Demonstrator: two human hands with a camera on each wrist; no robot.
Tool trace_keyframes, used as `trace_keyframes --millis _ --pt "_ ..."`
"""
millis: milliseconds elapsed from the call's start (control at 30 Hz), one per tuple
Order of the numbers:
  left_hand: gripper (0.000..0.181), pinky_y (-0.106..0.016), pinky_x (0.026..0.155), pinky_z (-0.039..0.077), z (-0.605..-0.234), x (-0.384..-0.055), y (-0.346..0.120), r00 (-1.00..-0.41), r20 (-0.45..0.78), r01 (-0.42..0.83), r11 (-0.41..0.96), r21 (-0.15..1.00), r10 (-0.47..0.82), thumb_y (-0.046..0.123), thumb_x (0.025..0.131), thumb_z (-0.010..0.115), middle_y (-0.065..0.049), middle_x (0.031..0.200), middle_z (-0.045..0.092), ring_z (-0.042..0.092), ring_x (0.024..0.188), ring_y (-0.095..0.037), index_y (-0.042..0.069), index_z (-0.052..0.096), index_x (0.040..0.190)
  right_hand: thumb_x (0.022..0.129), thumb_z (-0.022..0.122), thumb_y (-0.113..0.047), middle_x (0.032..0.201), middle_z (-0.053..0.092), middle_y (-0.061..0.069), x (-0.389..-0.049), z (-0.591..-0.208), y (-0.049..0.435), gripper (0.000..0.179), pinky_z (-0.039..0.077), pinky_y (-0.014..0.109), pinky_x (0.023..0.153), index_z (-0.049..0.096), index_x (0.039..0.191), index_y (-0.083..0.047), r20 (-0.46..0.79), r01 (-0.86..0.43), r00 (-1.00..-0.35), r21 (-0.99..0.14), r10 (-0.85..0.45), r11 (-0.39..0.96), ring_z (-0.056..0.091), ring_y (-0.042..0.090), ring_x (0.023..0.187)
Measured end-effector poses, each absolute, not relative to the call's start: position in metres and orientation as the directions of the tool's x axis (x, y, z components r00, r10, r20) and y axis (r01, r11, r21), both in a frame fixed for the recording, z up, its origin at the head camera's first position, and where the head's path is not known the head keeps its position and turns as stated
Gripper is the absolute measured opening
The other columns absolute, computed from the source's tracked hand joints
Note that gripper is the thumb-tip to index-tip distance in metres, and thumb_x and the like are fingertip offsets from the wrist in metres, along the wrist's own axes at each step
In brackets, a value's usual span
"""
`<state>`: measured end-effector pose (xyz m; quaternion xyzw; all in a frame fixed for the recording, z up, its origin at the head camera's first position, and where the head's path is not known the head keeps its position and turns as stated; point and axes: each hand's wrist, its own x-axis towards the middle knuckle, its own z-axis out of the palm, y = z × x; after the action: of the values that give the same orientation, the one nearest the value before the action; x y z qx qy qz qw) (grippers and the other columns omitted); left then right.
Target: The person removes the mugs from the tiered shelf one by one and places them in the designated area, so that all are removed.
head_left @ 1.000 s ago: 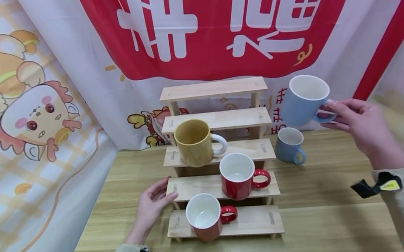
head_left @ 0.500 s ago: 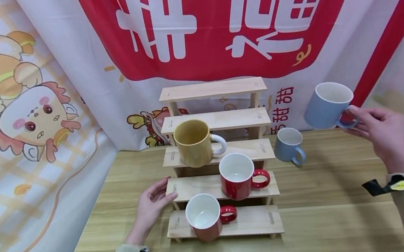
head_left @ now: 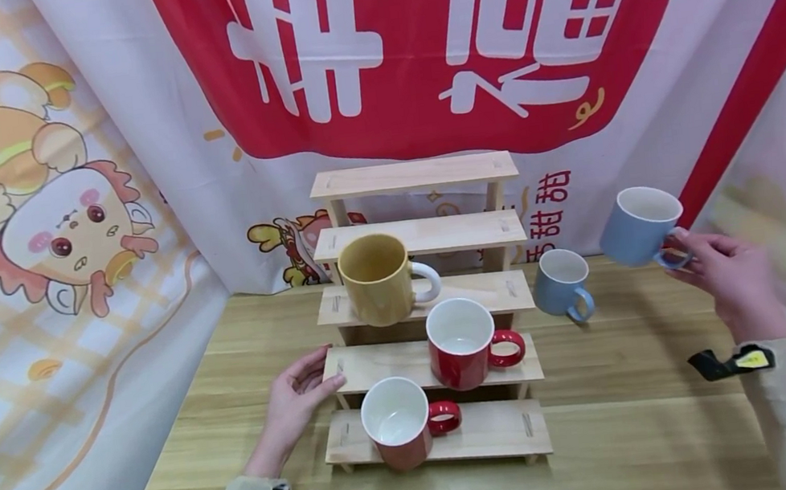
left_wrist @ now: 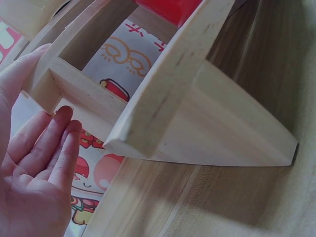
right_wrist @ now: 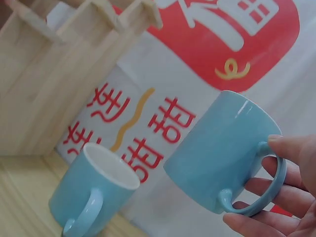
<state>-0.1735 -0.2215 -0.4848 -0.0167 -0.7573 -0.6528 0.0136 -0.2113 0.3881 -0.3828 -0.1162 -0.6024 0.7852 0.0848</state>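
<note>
My right hand (head_left: 739, 278) grips a light blue mug (head_left: 635, 233) by its handle. In the right wrist view the mug (right_wrist: 222, 153) is tilted, clear of the table, with the thumb on top of the handle and fingers beneath. A second light blue mug (head_left: 559, 287) stands on the table beside the rack. On the left, my other hand (head_left: 294, 398) holds the end of a step of the wooden tiered rack (head_left: 370, 365). The left wrist view shows its thumb and fingertips at the rack's side frame (left_wrist: 54, 91).
A yellow mug (head_left: 377, 283) with a white handle stands on the middle step. Below it are a red mug (head_left: 460, 358) and a mug with a red handle (head_left: 402, 434) on the lowest step. A printed cloth (head_left: 232, 239) hangs behind the wood-grain table (head_left: 634, 444).
My right hand has carried the light blue mug right and then down, away from the rack toward the table. The left hand has stayed at the rack.
</note>
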Motion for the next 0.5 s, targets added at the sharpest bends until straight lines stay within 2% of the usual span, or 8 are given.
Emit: trace_keyframes --millis 167,400,500 --pt "0.065 -0.023 0.104 0.047 -0.487 -0.173 -0.222 -0.998 0.054 0.055 0.114 0.992 0.01 0.007 0.083 0.085 -0.019 0.139 0.059 0.057 0.126 -0.03 -0.003 0.055 0.139 0.087 0.082 -0.027 0.091 0.077 -0.001 -0.216 -0.401 0.389 0.026 0.063 0.03 0.064 0.078 0.102 -0.006 -0.106 0.028 -0.945 -0.969 0.311 -0.246 0.075 0.014 0.08" --pt "0.065 -0.021 0.104 0.047 -0.487 -0.173 -0.222 -0.998 0.063 0.064 0.108 0.992 0.013 0.007 0.083 0.085 -0.019 0.14 0.058 0.056 0.126 -0.031 -0.004 0.054 0.14 0.091 0.078 -0.015 0.086 0.075 -0.001 -0.22 -0.422 0.388 0.014 0.063 0.03 0.064 0.077 0.098 -0.003 -0.072 -0.02 -0.939 -0.965 0.336 -0.263 0.074 0.014 0.076" --pt "0.065 -0.022 0.104 0.047 -0.487 -0.173 -0.222 -0.998 0.066 0.067 0.104 0.992 0.012 0.006 0.082 0.085 -0.019 0.14 0.058 0.057 0.126 -0.031 -0.004 0.055 0.139 0.092 0.078 -0.014 0.086 0.075 -0.002 -0.222 -0.428 0.389 0.014 0.063 0.03 0.065 0.077 0.098 -0.002 -0.066 -0.022 -0.936 -0.969 0.346 -0.245 0.074 0.013 0.076"
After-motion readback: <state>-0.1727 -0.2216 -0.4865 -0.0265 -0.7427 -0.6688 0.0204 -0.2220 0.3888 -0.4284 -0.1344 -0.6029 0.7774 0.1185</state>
